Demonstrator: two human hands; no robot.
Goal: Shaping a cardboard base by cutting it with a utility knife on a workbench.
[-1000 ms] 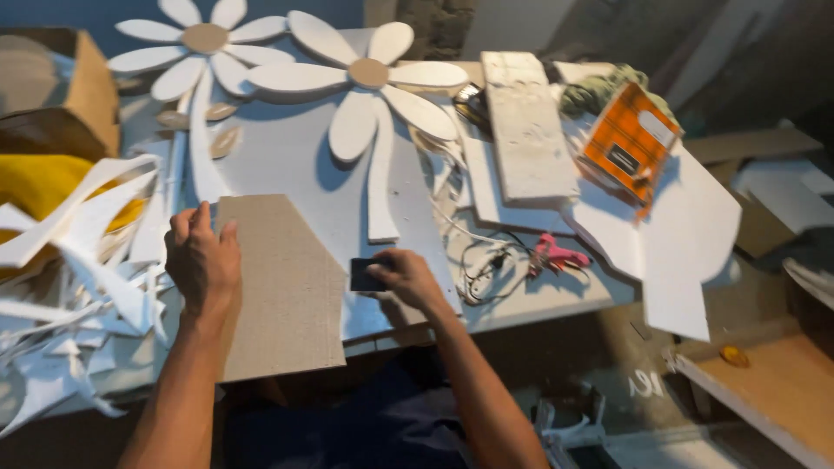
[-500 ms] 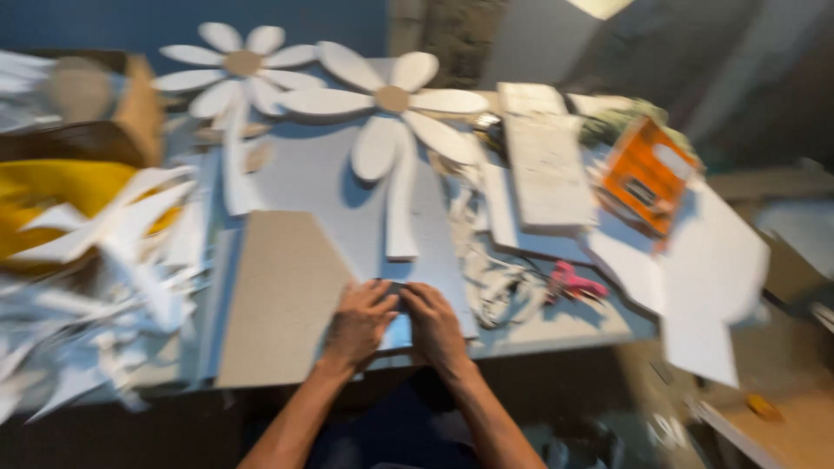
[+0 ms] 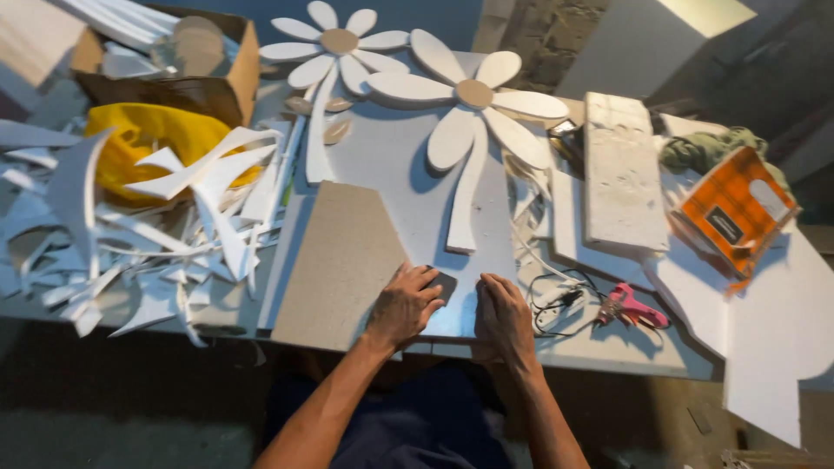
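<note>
Where the table's near edge meets the person's lap, the left hand (image 3: 401, 306) rests fingers together on a small dark block (image 3: 441, 285) beside the grey cardboard sheet (image 3: 334, 265), while the right hand (image 3: 502, 317) lies flat, fingers close; farther off sit a pink glue gun (image 3: 632, 307) and white foam daisies (image 3: 473, 139)

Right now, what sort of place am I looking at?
Most likely a craft or prop workshop: white foam flower cutouts on the table, a heap of foam offcuts, and a pink glue gun.
</note>
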